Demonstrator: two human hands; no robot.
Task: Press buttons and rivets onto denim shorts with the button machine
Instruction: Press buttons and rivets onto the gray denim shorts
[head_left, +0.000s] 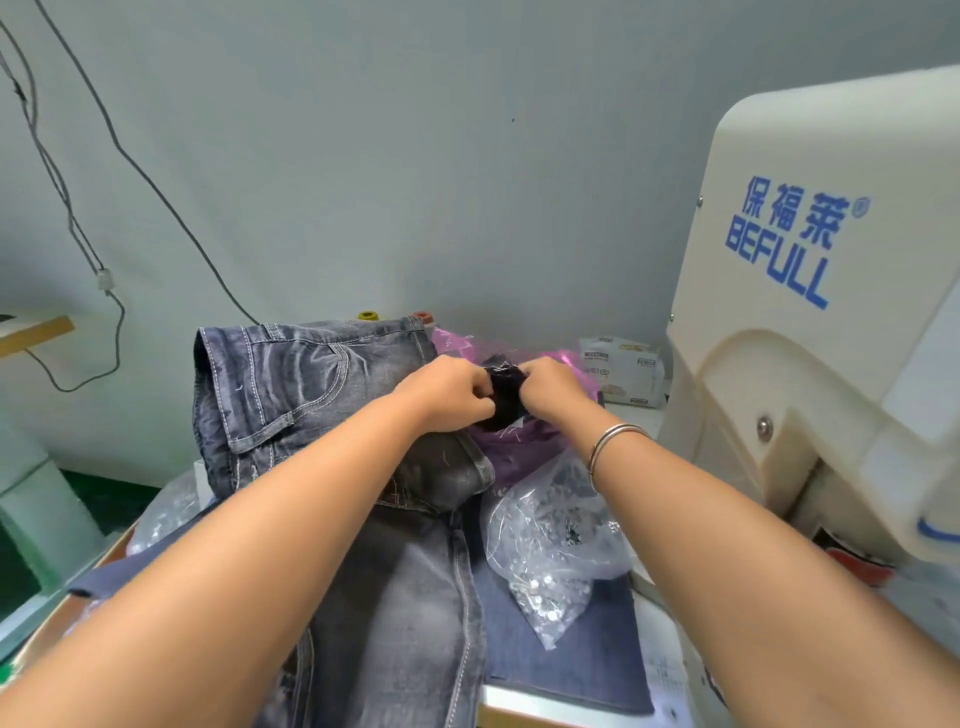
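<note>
Denim shorts (332, 415) heaped on worktop (566, 696) left of button machine (810, 332); soft, floppy, fairly heavy, thick at seams; judge waistband the best hold. Both hands beyond the heap on a small dark bag (503, 397); left hand (447, 389) and right hand (550, 382) fingers curled, pinching its top; thin film, slippery. Clear bag of metal studs (550, 540) just right of shorts; loose, spillable.
</note>
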